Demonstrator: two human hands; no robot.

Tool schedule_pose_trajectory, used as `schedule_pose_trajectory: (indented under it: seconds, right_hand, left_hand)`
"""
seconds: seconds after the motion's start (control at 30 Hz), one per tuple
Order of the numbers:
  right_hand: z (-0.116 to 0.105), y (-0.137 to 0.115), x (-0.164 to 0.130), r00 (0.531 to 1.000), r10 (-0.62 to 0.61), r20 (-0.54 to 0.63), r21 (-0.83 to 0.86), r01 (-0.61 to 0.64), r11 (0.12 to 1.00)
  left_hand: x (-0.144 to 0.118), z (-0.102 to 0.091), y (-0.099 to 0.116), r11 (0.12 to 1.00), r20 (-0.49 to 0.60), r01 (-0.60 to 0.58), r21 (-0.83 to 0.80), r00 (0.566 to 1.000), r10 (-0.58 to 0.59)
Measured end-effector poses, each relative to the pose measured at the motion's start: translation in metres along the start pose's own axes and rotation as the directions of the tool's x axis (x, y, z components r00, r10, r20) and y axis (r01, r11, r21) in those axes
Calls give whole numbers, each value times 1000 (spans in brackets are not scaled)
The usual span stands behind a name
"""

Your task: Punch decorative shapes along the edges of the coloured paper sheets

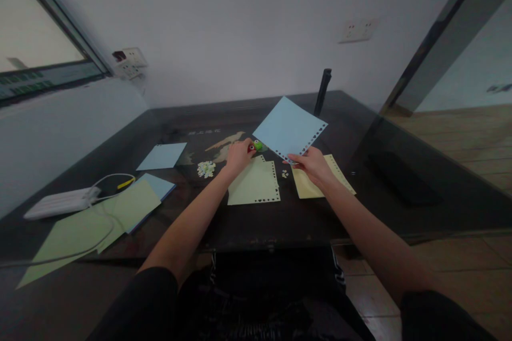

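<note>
I see the right hand (314, 165) pinching the near corner of a blue sheet (288, 127), lifted and tilted above the dark table (248, 224), its near-right edge lined with punched holes. The left hand (238, 155) is curled around a small punch (255, 145); only a red and green tip shows, the rest hidden by the fingers. A pale yellow sheet (255, 184) lies just near that hand, another (320, 184) partly covered by the right hand. Paper bits (206, 169) sit left. The dim light blurs the table's printed pattern.
</note>
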State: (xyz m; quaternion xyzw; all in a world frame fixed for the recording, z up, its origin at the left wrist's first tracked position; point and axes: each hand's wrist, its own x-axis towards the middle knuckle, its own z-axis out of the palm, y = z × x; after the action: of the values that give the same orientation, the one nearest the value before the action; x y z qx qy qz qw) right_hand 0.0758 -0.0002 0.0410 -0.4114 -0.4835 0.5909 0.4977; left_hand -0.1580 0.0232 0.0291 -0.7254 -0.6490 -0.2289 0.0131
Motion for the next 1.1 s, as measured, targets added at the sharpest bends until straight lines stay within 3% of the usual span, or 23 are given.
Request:
schedule_pose_trajectory:
  seconds: [0.1, 0.17, 0.23, 0.3, 0.43, 0.6, 0.8, 1.1]
  right_hand:
    - [4, 1, -1, 1000, 12, -7, -37, -13, 999]
    - [6, 1, -1, 1000, 23, -13, -45, -24, 999]
    - [9, 0, 0, 1000, 26, -15, -39, -26, 999]
    - [12, -3, 0, 1000, 10, -7, -24, -11, 1000]
    - [20, -11, -3, 999, -35, 31, -4, 35, 999]
    - [28, -8, -8, 999, -54, -1, 4, 54, 999]
    - [27, 3, -7, 999, -38, -26, -26, 38, 999]
    - [24, 9, -3, 989, -126, -79, -68, 121, 990]
  left_hand:
    - [-7, -6, 7, 978, -34, 12, -207, 999, -19]
    - [-13, -9, 15, 904, -32, 39, -426, 998, -58]
    - [-21, -11, 26, 733, 53, 117, -670, 992, -110]
    - [-30, -14, 38, 518, 207, 246, -819, 969, -133]
    - [-50, -17, 58, 194, 364, 367, -910, 930, -52]
    - [-64, -17, 66, -41, 393, 395, -918, 918, 53]
    - [-65, -16, 61, -155, 403, 400, -903, 915, 15]
    - [-67, -15, 63, -147, 367, 370, -918, 929, 47]
